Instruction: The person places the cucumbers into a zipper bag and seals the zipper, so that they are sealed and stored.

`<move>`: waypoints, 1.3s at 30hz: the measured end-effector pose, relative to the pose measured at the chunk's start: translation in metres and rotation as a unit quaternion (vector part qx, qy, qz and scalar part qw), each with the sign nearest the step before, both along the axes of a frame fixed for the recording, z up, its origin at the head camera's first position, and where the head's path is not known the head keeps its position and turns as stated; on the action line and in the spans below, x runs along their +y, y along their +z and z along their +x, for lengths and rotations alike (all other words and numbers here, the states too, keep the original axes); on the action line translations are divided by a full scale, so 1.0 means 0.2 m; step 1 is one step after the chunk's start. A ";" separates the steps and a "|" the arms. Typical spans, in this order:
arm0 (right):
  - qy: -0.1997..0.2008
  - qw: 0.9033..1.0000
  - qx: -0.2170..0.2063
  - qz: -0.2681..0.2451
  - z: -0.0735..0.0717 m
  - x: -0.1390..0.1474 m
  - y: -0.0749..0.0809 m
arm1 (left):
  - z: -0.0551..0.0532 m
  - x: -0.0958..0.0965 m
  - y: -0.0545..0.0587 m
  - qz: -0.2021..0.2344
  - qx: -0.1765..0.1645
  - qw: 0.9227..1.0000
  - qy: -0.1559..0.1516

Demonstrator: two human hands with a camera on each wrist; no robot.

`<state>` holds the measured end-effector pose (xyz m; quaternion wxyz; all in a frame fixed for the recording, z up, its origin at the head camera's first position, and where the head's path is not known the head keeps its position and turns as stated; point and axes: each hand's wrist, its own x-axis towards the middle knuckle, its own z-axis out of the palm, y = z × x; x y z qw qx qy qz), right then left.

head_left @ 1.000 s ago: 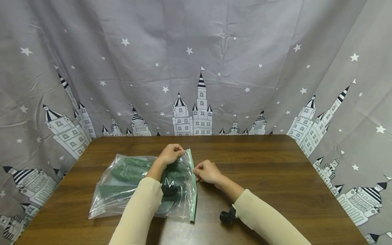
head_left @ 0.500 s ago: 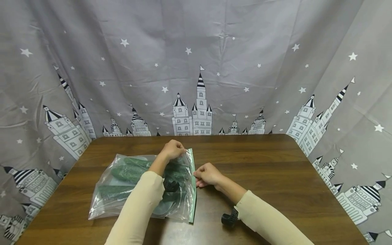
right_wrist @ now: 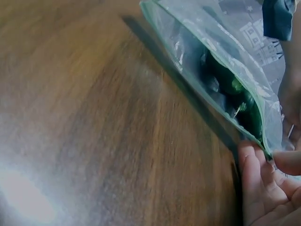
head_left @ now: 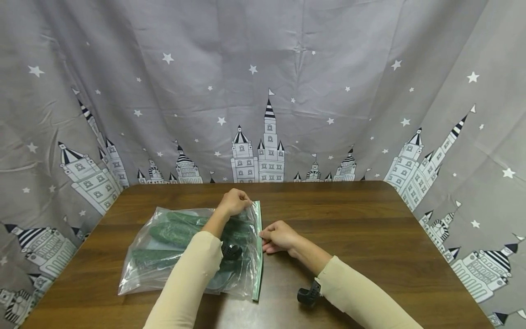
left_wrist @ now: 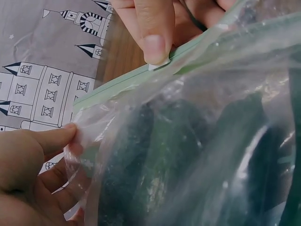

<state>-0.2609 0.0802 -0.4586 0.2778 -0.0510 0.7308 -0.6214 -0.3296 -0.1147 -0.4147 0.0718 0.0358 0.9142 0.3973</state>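
A clear zip bag (head_left: 137, 274) with a green zip edge (head_left: 258, 265) lies on the table, holding several dark green cucumbers (head_left: 172, 234). At its far corner, my left hand (head_left: 233, 202) pinches the film beside the zip between thumb and fingers. My right hand (head_left: 280, 236) grips the zip edge partway along; in the left wrist view its thumb presses on a small white slider (left_wrist: 159, 65). The right wrist view shows the bag's mouth gaping on the near side of that hand, with cucumber ends (right_wrist: 240, 96) visible inside. My left forearm hides part of the bag.
The brown wooden table (head_left: 349, 214) extends to the right of the bag. Behind it hangs a grey curtain (head_left: 189, 114) printed with castles and stars. A black wrist camera (head_left: 309, 294) sits below my right wrist.
My right hand has shifted slightly nearer along the zip, and its lower fingers have spread a little. My left hand and the bag's far corner have moved slightly right.
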 end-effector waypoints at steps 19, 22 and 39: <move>0.014 0.999 -0.029 -0.008 0.02 0.02 0.01 | -0.01 0.00 -0.03 0.027 0.005 0.999 0.027; 0.011 1.000 -0.028 -0.008 0.02 0.02 0.01 | -0.02 0.00 -0.03 0.033 0.007 0.999 0.033; 0.019 1.000 -0.016 0.002 0.02 0.03 -0.01 | -0.06 -0.01 -0.06 0.039 0.009 0.998 0.046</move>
